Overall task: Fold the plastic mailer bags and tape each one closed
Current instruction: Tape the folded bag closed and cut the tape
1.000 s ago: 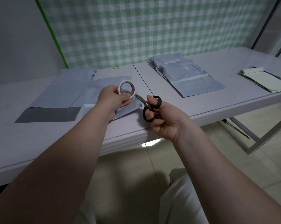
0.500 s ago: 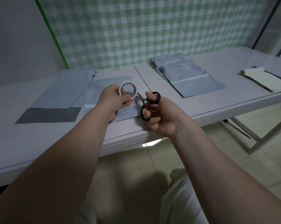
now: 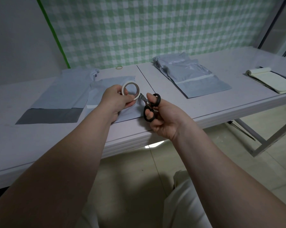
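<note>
round tape roll point(image 3: 131, 90), black-looped scissors point(image 3: 151, 107)

Tape roll point(image 3: 131, 90) left of scissors point(image 3: 150, 107)

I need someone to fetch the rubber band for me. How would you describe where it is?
Look along the table's far edge, below the green checked backdrop. Left of the table's centre seam lies the rubber band, a thin yellowish loop on bare tabletop, smaller and thinner than the tape roll in the left hand.

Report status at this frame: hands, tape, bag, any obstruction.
Left hand holds tape roll; right hand holds black scissors, tips at the roll. Mailer bag flat beneath on table. Nothing in the way.
</note>
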A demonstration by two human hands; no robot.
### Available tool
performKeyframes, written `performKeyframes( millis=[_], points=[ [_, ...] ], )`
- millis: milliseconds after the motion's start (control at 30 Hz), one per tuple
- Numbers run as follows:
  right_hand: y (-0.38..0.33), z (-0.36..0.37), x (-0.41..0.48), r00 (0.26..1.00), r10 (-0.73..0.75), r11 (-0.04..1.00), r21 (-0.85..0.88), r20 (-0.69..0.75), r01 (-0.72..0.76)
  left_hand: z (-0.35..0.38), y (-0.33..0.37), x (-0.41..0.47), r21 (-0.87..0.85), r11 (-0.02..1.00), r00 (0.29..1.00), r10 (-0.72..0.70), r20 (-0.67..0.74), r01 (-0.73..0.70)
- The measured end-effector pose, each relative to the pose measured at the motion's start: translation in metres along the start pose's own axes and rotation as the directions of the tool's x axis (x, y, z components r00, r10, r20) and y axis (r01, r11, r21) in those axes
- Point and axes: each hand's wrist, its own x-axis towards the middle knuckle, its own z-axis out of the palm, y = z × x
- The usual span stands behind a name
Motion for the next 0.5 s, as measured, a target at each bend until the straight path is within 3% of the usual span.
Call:
performKeyframes(
  millis=[500],
  points=[
    [-0.0013,0.0016,0.0004,0.999,-0.027,0.999,-0.042,-0.027,0.026,-0.0009,-0.0005,0.0000,-0.008,1.000,1.000,-0.010,0.006,0.010]
  ],
)
